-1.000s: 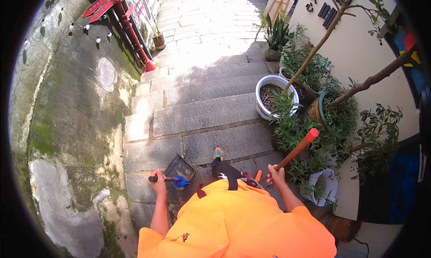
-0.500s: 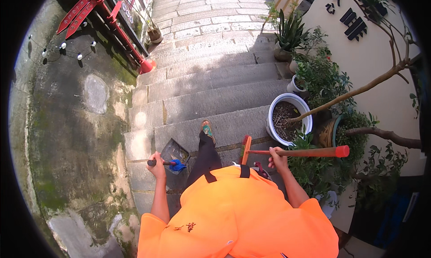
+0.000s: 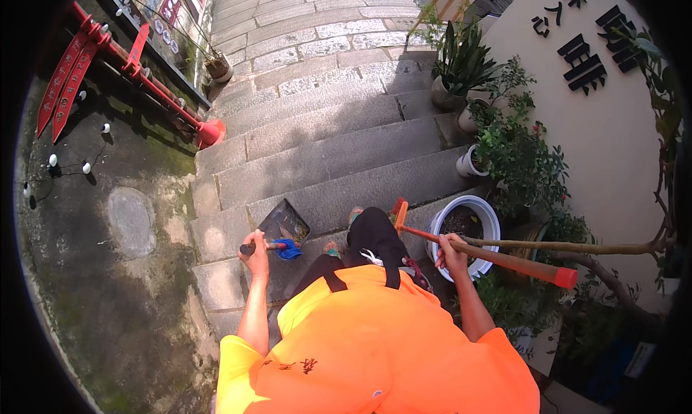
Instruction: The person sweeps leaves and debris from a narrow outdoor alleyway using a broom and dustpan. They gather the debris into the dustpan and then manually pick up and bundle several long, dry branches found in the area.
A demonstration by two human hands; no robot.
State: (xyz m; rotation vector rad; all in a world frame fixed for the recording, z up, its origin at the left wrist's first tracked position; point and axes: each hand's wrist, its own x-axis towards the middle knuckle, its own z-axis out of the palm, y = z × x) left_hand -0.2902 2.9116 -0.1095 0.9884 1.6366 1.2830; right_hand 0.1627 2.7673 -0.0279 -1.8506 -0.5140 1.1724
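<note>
Left hand (image 3: 255, 250) closed on dustpan (image 3: 285, 224) handle; right hand (image 3: 450, 253) closed on broom (image 3: 478, 251) handle. Advisable: dustpan lip flat against stone step (image 3: 339, 190), strokes short.

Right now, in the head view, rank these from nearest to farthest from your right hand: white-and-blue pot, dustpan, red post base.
From the right hand:
1. White-and-blue pot, just beside it, to the right.
2. Dustpan, left, by the left hand.
3. Red post base, far upper left, up the steps.

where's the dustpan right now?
Head view, left of centre: the dark dustpan sits low over a stone step, held by its handle in the left hand, just left of the person's dark-trousered leg.
</note>
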